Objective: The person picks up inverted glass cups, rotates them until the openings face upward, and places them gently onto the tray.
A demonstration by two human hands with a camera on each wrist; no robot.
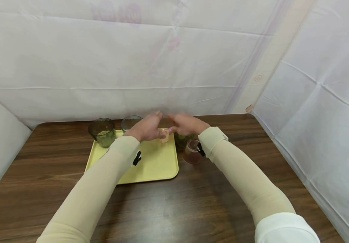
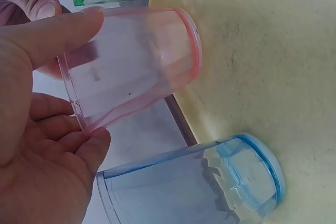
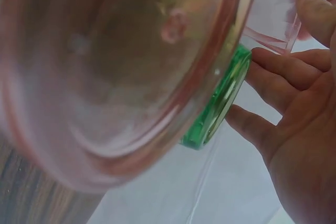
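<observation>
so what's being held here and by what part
The left hand holds the pink cup by its side wall near the open rim, thumb above, fingers below. The right hand touches the same cup; its grip cannot be told.

A dark brown wood-grain table (image 1: 174, 206) fills the lower half of the head view, its far edge running across the middle of the frame. White sheeting (image 1: 132, 60) with horizontal fold creases hangs behind it across the upper half, and more of it closes in the left edge and the right side of the frame. A faint pale stripe (image 1: 262, 57) slants down the sheet at upper right, and the light is even and soft.
</observation>
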